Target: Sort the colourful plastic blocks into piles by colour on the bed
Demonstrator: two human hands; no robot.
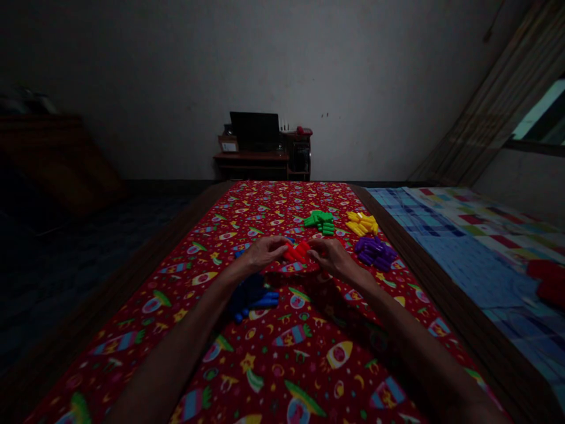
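Note:
Over the middle of the cloth, my left hand has its fingers closed on the left side of some red plastic toy pieces. The fingers of my right hand pinch the same red pieces from the right. How many there are, and whether they are joined, I cannot tell. Under my left forearm lies a pile of blue toy pieces, partly hidden by the arm. Purple pieces are heaped to the right of my right hand. Beyond the hands lie a green pile and a yellow pile.
A red patterned cloth covers the long table, whose dark wooden edge shows. On the right is a bed with a checked blue sheet. At the far wall stands a desk with a black monitor. The room is dim.

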